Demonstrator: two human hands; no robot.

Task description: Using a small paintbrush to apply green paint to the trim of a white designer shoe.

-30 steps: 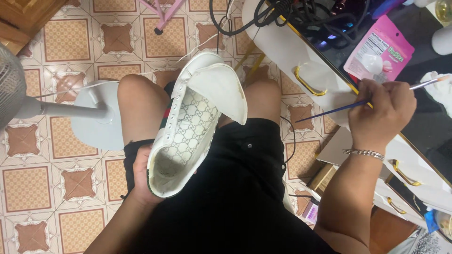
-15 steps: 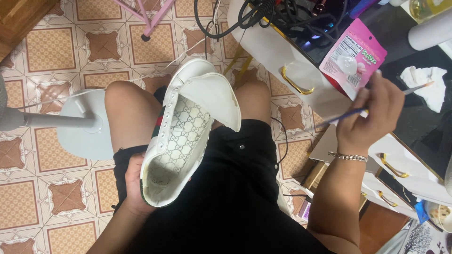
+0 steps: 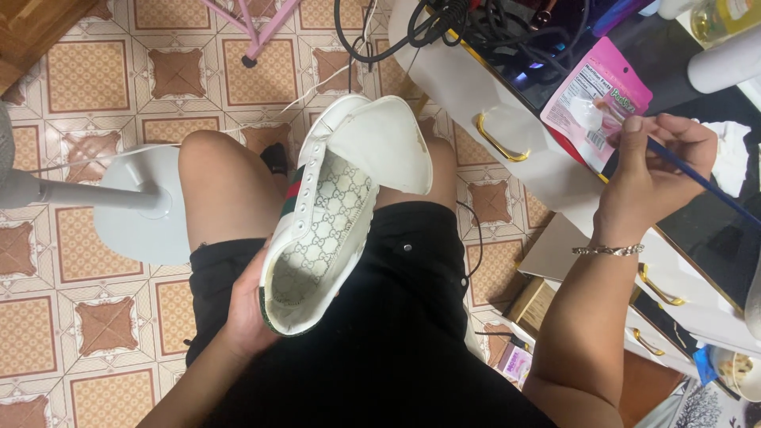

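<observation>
My left hand [image 3: 247, 311] grips the heel of a white sneaker [image 3: 333, 214] that rests on my lap, opening up, tongue folded out, with a green and red stripe on its side. My right hand [image 3: 650, 178] is raised over the white desk [image 3: 507, 111] at the right and holds a thin blue brush [image 3: 705, 186], whose handle runs down to the right. A bracelet sits on that wrist. The brush tip is hidden behind my fingers, close to a pink packet [image 3: 598, 95] lying on the desk.
A white fan base and pole [image 3: 143, 202] stand on the tiled floor at the left. Black cables [image 3: 428, 20] hang over the desk's edge. Gold drawer handles [image 3: 495, 139] line the white drawers. A white cloth [image 3: 729, 154] lies on the dark desktop.
My right hand has swung the brush round so that its handle points down right. It has come closer to the pink packet. The sneaker and left hand have stayed on my lap.
</observation>
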